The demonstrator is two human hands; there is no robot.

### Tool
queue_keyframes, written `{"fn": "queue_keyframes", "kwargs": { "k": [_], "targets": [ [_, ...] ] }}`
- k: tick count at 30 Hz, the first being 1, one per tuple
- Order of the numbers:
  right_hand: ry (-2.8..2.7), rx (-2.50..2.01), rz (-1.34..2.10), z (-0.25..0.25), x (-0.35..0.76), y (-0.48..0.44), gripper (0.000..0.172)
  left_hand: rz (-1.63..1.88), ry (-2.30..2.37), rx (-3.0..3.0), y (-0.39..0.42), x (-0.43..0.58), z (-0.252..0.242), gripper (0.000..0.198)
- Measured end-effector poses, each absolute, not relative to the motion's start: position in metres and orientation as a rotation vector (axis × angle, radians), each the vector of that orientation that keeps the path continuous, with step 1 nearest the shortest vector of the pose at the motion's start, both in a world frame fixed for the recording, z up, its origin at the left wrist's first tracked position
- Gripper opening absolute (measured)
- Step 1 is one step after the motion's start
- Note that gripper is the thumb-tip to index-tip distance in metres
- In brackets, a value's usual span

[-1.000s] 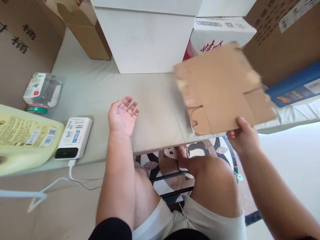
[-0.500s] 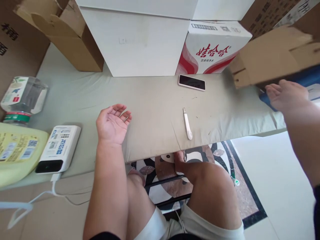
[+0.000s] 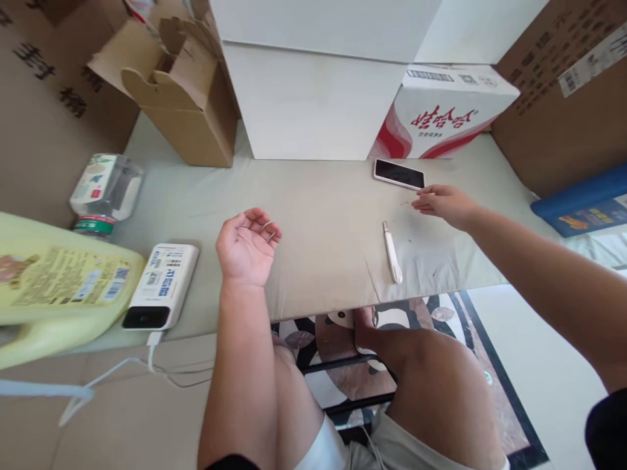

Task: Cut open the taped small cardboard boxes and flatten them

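My left hand [image 3: 249, 247] rests palm up over the table's left half, fingers loosely curled and apart. A thin pale strip shows between its fingertips, too small to make out. My right hand [image 3: 445, 205] reaches in from the right with fingers stretched out, holding nothing that I can see. Its fingertips are just below the right end of a phone [image 3: 399, 174] lying screen up. Nearer the front edge lies a slim white-handled cutter knife [image 3: 392, 253] with a metal tip, apart from both hands.
White boxes [image 3: 313, 104] and a red-and-white carton [image 3: 435, 121] line the back. An open cardboard box [image 3: 186, 124], a clear bottle [image 3: 110, 189], a yellow jug [image 3: 63, 274] and a cabled power bank [image 3: 161, 284] stand left. A blue box [image 3: 582, 202] sits right.
My right hand has swung left from the blue box to near the phone. The loose cardboard box beside it is gone from view. The camera has turned slightly left.
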State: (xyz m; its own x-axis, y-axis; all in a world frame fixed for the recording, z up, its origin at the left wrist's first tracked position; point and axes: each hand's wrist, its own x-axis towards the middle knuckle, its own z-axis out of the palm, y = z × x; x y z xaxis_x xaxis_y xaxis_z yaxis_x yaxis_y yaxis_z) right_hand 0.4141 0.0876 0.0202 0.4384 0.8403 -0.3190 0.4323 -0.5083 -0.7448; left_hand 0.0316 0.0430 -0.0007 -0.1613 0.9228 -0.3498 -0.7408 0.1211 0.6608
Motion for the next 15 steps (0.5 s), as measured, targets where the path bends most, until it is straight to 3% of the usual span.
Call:
{"fn": "queue_keyframes", "kwargs": {
  "k": [5,11,15],
  "targets": [
    [-1.711,-1.92,0.79,0.03,0.3,0.121,0.007,1.522,0.84,0.187,0.034,0.02,0.003,0.019],
    [-2.389,-1.383,0.44,0.056,0.139,0.174,0.034,1.544,0.805,0.198,0.031,-0.001,0.004,0.016],
    [-2.455,-1.493,0.351,0.073,0.062,0.21,0.046,1.574,0.83,0.207,0.033,-0.016,0.003,0.015]
  ]
}}
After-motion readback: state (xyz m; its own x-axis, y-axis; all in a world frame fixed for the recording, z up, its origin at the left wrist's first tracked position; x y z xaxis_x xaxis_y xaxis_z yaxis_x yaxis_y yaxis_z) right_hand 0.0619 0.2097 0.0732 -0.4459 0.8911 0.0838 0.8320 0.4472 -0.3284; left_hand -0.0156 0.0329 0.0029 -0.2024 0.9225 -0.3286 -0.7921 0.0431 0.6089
